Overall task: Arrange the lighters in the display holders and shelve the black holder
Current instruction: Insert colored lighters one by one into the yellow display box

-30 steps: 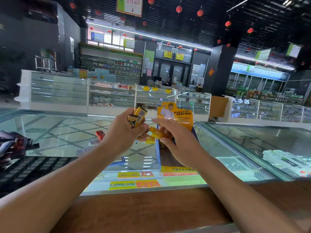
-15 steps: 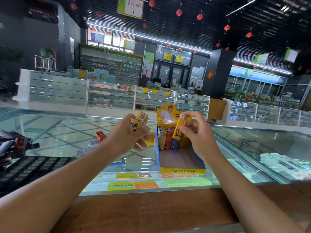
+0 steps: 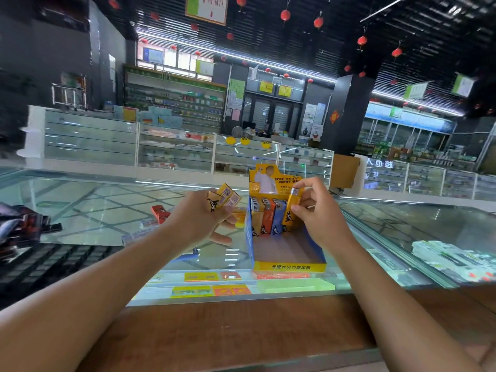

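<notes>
A yellow and blue cardboard display holder [image 3: 290, 265] stands on the glass counter, with three lighters [image 3: 265, 218] upright in its back row. My right hand [image 3: 319, 213] pinches a yellow lighter [image 3: 291, 208] and holds it upright at the right end of that row. My left hand [image 3: 198, 221] hovers left of the holder and grips a bunch of yellow lighters [image 3: 224, 200]. A black holder [image 3: 53, 261] lies on the counter at the near left.
A red lighter [image 3: 160, 213] and two clear ones [image 3: 139, 233] lie on the glass counter [image 3: 80, 210] left of my left hand. Dark packets [image 3: 18, 226] sit at the far left. A wooden ledge [image 3: 241, 331] runs along the near edge. White boxes [image 3: 451, 257] show under the glass at right.
My right hand took a yellow lighter from my left hand and carried it right, into the holder's back row. The left hand stayed in place with its bunch.
</notes>
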Demonstrator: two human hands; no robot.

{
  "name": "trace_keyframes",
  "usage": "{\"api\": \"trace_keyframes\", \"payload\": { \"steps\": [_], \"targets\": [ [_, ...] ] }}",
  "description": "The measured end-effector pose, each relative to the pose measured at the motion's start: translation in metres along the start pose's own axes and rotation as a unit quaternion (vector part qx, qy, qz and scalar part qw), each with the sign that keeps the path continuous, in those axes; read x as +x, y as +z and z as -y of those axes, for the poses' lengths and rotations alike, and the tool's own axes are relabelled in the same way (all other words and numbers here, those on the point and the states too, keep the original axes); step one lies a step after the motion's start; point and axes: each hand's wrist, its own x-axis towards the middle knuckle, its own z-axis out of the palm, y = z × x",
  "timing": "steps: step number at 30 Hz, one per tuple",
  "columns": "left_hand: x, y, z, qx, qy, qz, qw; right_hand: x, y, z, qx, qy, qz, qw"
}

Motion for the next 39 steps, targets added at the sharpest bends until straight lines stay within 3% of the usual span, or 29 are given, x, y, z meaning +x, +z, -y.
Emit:
{"api": "trace_keyframes", "payload": {
  "steps": [8, 13, 17, 30, 34, 39],
  "targets": [
    [-0.004, -0.002, -0.003, 0.063, 0.022, 0.001, 0.998, 0.000, -0.003, 0.001, -0.093, -0.035, -0.003, 0.995],
    [-0.002, -0.003, -0.003, 0.008, 0.011, -0.016, 1.000, 0.001, -0.001, 0.000, -0.163, -0.055, 0.012, 0.985],
    [0.005, -0.004, 0.004, -0.029, 0.009, -0.035, 0.999, 0.001, -0.001, 0.000, -0.152, -0.047, 0.005, 0.987],
    [0.002, -0.004, 0.002, -0.083, -0.023, 0.023, 0.996, -0.002, -0.001, 0.006, -0.206, -0.060, 0.016, 0.977],
    [0.000, -0.004, 0.000, -0.065, -0.010, 0.042, 0.997, -0.008, 0.000, 0.020, -0.212, -0.151, -0.085, 0.962],
    [-0.002, 0.001, -0.003, -0.031, 0.022, 0.075, 0.996, -0.015, 0.016, 0.037, -0.204, -0.323, -0.038, 0.923]
  ]
}}
